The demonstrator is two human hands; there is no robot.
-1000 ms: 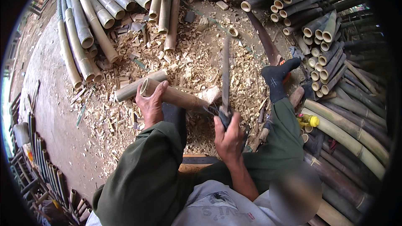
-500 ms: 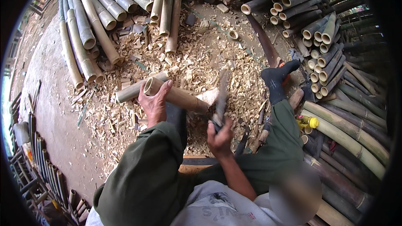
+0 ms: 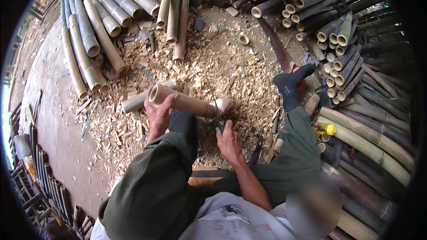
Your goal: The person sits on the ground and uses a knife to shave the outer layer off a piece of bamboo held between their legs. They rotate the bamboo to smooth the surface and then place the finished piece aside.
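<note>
Person seated low, legs apart, wood chips point(image 3: 249, 80) thick over the floor point(image 3: 66, 151) between the feet. Left hand point(image 3: 158, 109) closed round a bamboo tube point(image 3: 189, 102) near its open end, thumb over the top, fingers along the side. Grip lies well apart from the blade, likely so the fingers are out of its way.

Tube slants down to the right; its far end lies at a pale wood block point(image 3: 227, 104), which probably serves as a firm rest under that end. Full contact there hidden. Lower left leg point(image 3: 183, 124) just below the tube, perhaps to steady it; cannot tell whether they touch.

Right hand point(image 3: 230, 141) wrapped round the dark handle of a knife point(image 3: 212, 92). Blade shows as a thin line, nearly edge-on, across the tube's far end; whether it bites into the bamboo, cannot tell. Holding the blade crosswise, I judge, lines its edge up with that end.

Second tube point(image 3: 135, 102) on the chips just beyond the left hand, partly hidden by the held one; within easy reach, it seems. Long poles point(image 3: 109, 9) fanned at upper left, cut ends toward the person, presumably for easy grabbing. Stacked tubes point(image 3: 344, 73) at right, ends likewise inward. Yellow-capped bottle point(image 3: 328, 129) beside the right leg point(image 3: 300, 138), well apart from the blade.
</note>
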